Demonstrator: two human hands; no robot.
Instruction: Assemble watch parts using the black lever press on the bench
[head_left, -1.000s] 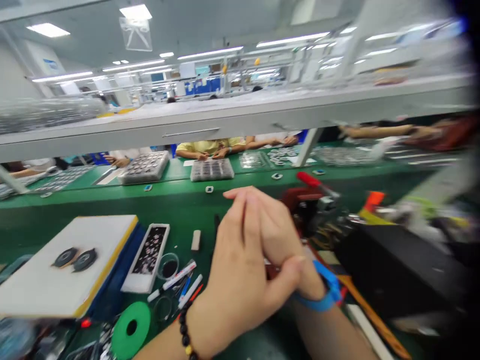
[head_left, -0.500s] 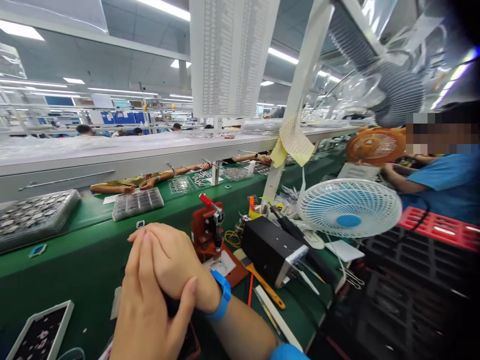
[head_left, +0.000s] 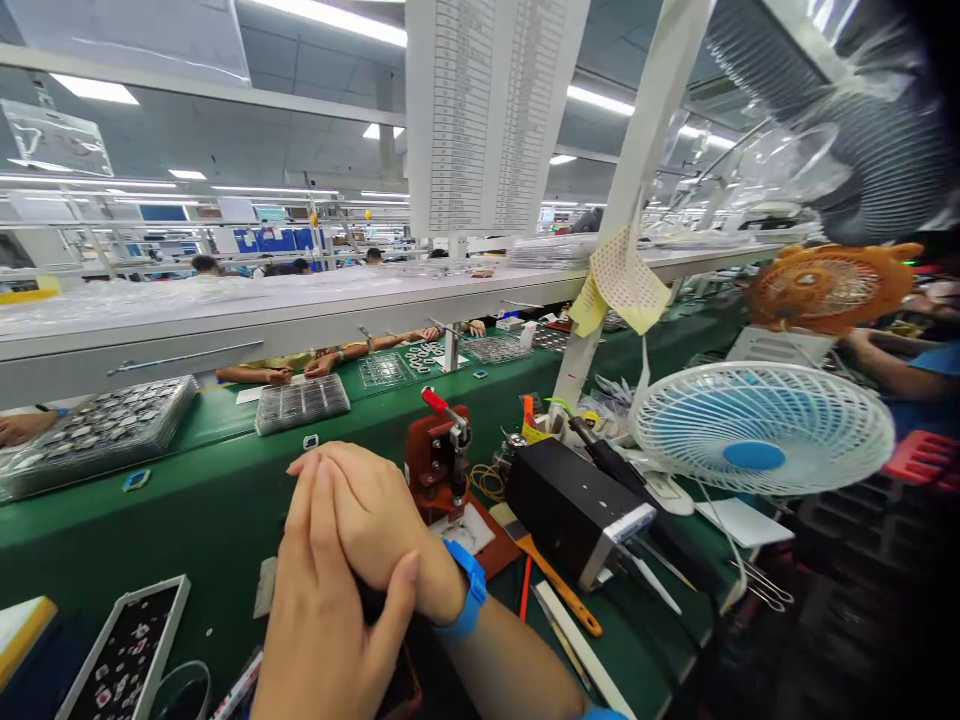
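Head view, the only one. The left hand point(head_left: 322, 600) lies against the right hand point(head_left: 375, 510), fingers straight and together, its thumb crossing toward the right wrist. The right hand is bent over at the knuckles within this clasp. Both palms are hidden; cannot tell how far either is closed inward, or whether anything lies between them. No held object visible.

Key relation: the nearest tool, a reddish-brown clamp fixture point(head_left: 425, 470), stands upright just beyond and to the right of the clasp. The right hand is nearer; the left lies on the far side of it from the fixture. Long axis of the fixture roughly vertical; its red handle point(head_left: 433, 400) slants up and to the left. The white pad point(head_left: 469, 528) at its foot sits just beyond the blue wristband point(head_left: 466, 590). Contact between hand and fixture: none apparent.

Around the clasp: a small part point(head_left: 310, 442) just beyond the fingertips; a pale block point(head_left: 265, 588) just left of the left hand; a tray of small pieces point(head_left: 178, 610) farther left; a black box point(head_left: 574, 500) right of the fixture.
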